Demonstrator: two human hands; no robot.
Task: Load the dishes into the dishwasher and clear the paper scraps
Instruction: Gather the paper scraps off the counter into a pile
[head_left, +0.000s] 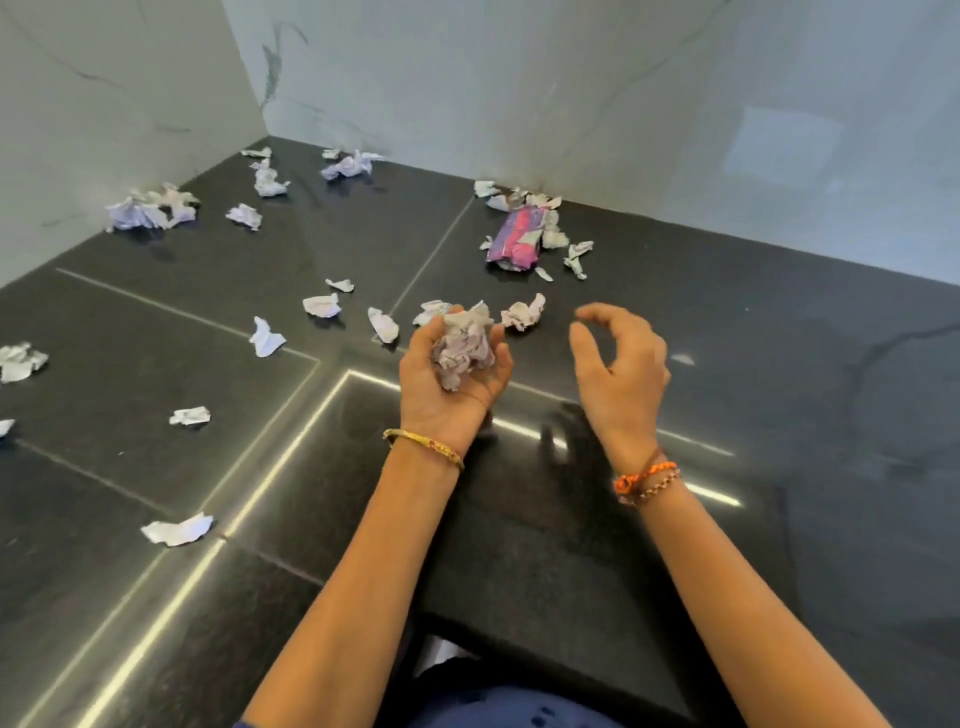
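Observation:
My left hand (441, 387) is palm up over the black counter (727, 364) and cups a wad of crumpled paper scraps (464, 345). My right hand (621, 361) hovers just to its right, fingers loosely curved, holding nothing. Several loose scraps lie on the counter: one (523, 312) just beyond the hands, others (383, 325) (322, 305) (266, 339) to the left. A pink and purple wrapper (514, 239) lies among scraps near the back wall. No dishes or dishwasher are in view.
More scraps sit in the far corner (348, 166), along the left wall (150, 210), at the left edge (21, 361), and nearer me (178, 530) (190, 415). Marble walls (623, 93) close off the back and left. The counter's front edge is near my body.

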